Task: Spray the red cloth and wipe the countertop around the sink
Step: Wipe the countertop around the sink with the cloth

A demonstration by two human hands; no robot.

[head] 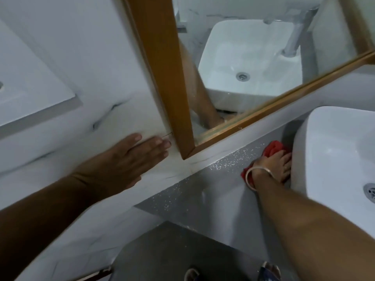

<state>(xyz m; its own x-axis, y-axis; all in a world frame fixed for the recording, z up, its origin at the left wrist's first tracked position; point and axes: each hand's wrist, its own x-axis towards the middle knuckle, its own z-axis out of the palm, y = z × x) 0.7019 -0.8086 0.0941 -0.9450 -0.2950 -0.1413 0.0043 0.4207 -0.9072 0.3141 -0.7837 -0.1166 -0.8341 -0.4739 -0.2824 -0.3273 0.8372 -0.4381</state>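
My right hand [276,166] presses the red cloth [273,148] flat onto the grey speckled countertop [203,189], in the narrow gap between the wall and the left side of the white basin sink [332,151]. A metal bangle circles that wrist. Most of the cloth is hidden under the hand; red shows above the fingers and beside the wrist. My left hand [125,161] lies flat with fingers spread against the white marble wall, left of the mirror's corner, holding nothing. No spray bottle is in view.
A wood-framed mirror [160,63] hangs above the counter and reflects the sink, the chrome tap [294,35] and my arm. The sink drain [370,192] is at the right edge. Below the counter's front edge are a dark floor and sandalled feet [269,271].
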